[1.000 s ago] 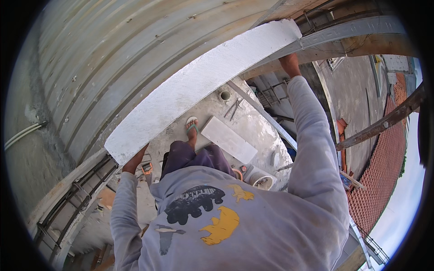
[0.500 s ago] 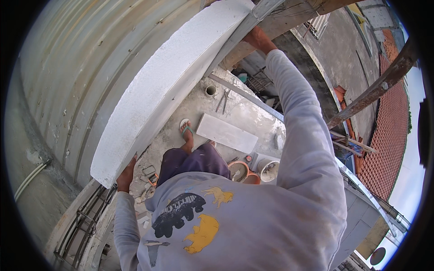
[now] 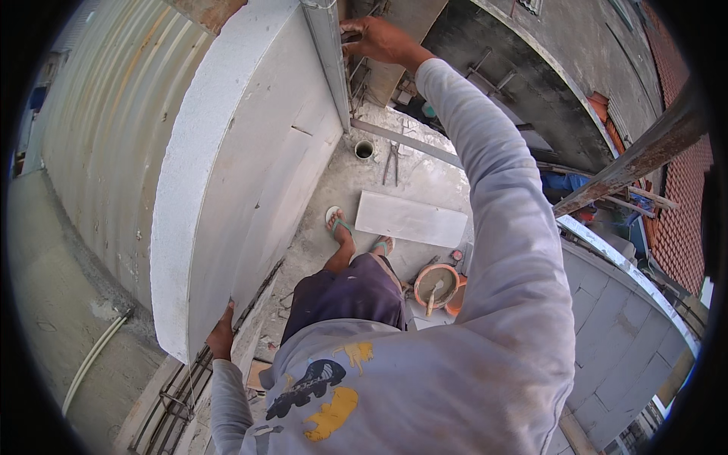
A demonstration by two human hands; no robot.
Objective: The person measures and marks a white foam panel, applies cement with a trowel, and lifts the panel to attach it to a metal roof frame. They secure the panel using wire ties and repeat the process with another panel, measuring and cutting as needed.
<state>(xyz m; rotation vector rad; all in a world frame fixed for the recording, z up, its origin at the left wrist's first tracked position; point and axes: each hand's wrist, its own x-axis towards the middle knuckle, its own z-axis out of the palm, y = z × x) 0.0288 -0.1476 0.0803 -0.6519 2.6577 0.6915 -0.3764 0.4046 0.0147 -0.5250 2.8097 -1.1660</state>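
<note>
On my left rises a wall of pale lightweight blocks (image 3: 254, 178), its rough white top edge curving across the view. My left hand (image 3: 221, 334) lies against the lower face of this wall near its near end, a finger stretched upward along it; some fingers are hidden. My right arm reaches far forward. At its end my right hand (image 3: 383, 39) has its fingers bent round the edge of an upright grey metal post (image 3: 326, 57), which stands against the wall's far end. What lies between those fingertips is partly dark and hard to make out.
A loose pale block (image 3: 409, 224) lies on the concrete floor beyond my sandalled feet. Close to my right are a bucket of mortar (image 3: 436, 285) with a trowel (image 3: 434, 296). Pliers-like tool (image 3: 390, 165) and a pipe opening (image 3: 364, 149) lie farther off. A slanting beam (image 3: 629, 163) crosses the right.
My view has turned, and the wall's face shows more fully. My right hand, half hidden behind the post before, now shows at its edge. My left hand stays low on the wall.
</note>
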